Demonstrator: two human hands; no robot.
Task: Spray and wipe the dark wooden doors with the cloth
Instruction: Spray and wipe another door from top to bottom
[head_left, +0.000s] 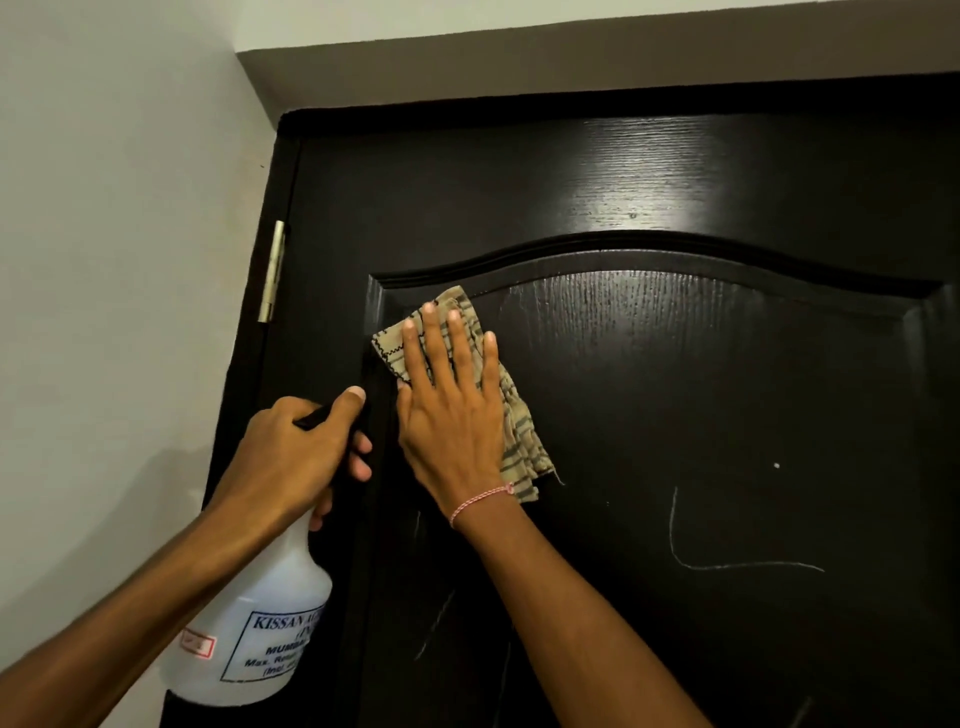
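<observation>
Head view, running left to right: a pale wall fills the left side, and a brass hinge sits on the dark frame where the wall meets the door. Low on the left, your left hand is wrapped around the black trigger head of a white spray bottle, with the thumb lying over the top; the bottle hangs below your hand, in front of the door's left edge, its printed label facing you. Just to the right, your right hand lies flat with fingers spread, pressing a beige striped cloth against the dark wooden door. You have the cloth at the upper left corner of the raised arched panel, its edges showing above and to the right of your fingers. A pink thread bracelet circles your right wrist. Farther right, pale scratch lines mark the panel.
</observation>
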